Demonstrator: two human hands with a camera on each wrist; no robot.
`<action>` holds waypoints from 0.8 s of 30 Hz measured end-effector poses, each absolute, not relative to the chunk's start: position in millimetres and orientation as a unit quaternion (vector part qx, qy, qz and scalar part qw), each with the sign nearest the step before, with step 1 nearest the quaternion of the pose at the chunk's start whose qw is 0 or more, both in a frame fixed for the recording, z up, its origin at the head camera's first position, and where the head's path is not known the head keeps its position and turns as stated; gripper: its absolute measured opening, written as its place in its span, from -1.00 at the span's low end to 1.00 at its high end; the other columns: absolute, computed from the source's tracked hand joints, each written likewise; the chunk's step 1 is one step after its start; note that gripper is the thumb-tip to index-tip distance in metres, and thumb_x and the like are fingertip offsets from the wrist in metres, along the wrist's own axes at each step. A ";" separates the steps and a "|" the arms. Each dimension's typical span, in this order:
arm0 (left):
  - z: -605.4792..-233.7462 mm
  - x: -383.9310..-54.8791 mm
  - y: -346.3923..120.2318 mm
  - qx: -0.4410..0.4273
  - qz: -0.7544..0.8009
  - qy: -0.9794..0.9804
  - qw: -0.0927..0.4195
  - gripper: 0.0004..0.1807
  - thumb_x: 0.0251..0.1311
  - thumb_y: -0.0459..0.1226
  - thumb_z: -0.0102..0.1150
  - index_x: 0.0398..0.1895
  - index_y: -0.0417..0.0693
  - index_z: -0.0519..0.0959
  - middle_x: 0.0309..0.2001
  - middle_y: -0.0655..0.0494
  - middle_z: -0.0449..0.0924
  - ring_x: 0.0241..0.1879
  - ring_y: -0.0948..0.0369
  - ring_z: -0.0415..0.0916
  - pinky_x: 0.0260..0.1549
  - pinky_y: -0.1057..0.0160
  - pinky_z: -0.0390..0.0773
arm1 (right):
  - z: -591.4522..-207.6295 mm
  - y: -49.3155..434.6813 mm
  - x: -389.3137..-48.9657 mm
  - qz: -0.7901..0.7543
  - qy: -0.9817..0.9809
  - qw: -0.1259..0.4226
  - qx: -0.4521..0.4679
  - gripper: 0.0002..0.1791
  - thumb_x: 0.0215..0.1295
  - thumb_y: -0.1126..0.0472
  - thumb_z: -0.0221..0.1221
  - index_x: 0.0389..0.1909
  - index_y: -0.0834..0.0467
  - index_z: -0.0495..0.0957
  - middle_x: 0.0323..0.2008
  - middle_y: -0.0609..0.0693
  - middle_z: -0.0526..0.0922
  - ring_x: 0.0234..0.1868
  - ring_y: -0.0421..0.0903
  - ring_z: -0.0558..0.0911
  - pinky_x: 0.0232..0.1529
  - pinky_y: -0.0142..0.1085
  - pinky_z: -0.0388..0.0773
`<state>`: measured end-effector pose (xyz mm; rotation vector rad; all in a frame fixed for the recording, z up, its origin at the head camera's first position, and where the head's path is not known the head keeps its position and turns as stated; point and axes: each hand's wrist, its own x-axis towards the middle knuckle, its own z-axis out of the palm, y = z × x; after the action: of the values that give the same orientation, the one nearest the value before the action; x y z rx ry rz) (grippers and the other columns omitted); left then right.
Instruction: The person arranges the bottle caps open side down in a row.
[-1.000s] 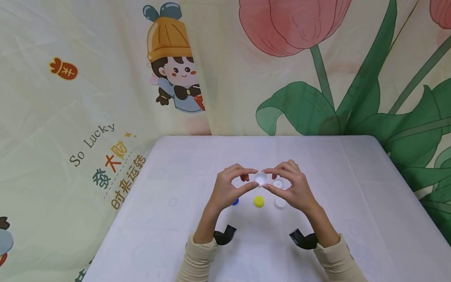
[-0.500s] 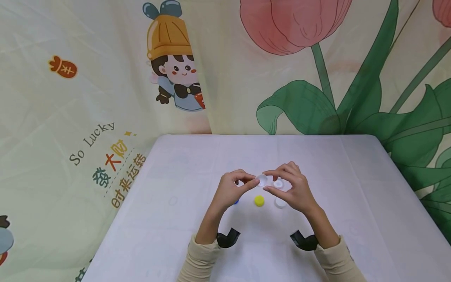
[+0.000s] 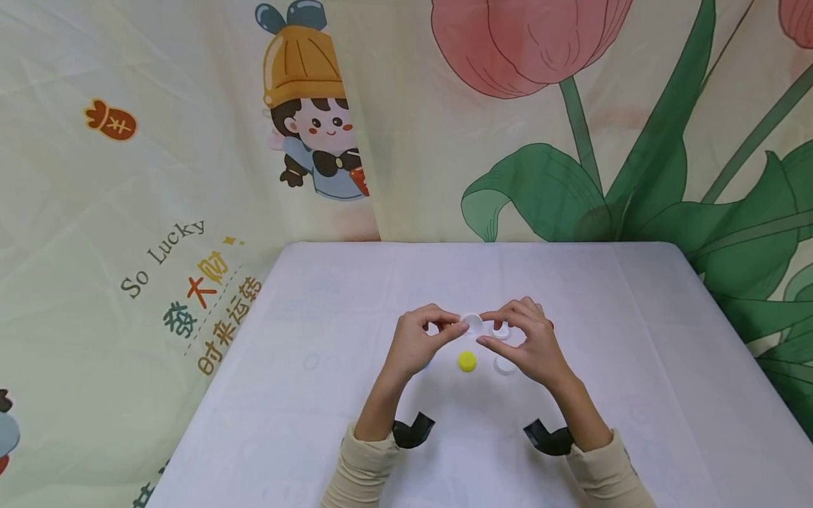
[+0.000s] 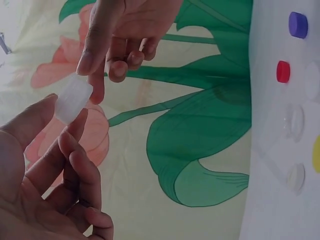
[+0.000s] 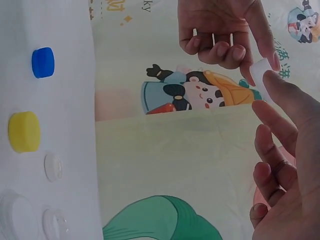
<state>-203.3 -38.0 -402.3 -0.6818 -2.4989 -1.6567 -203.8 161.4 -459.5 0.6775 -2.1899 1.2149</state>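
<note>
Left fingers (image 3: 449, 334) have drawn together, pinching 1 white cap (image 4: 73, 100) (round, translucent).

The head view looks forward and down from above the near side of the white cloth-covered tabletop (image 3: 286, 423), far enough back to hold both side edges, the far edge and the cream printed fabric backdrop (image 3: 406, 141). Both wrist views sit close behind their hands and lie sideways, the left facing the backdrop beyond the far edge's right part, the right its left part; they share the round yellow plastic cap (image 3: 467, 362).
</note>
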 end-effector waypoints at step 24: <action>-434.4 -223.9 -40.7 -0.395 -0.407 -0.785 0.249 -0.73 -0.10 -0.13 0.34 -0.25 0.08 0.68 -0.51 0.30 0.48 -0.37 0.34 0.32 -0.34 0.32 0.23 | -457.7 159.2 -198.1 0.486 -0.821 0.207 0.215 -0.84 0.05 0.36 0.22 -0.31 0.15 0.65 -0.42 -0.10 0.55 -0.30 -0.07 0.38 -0.25 -0.26 0.20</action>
<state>-223.9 -40.7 -434.4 -1.0755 -2.1382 -1.1094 -198.1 159.2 -457.7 0.5992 -2.2880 1.3536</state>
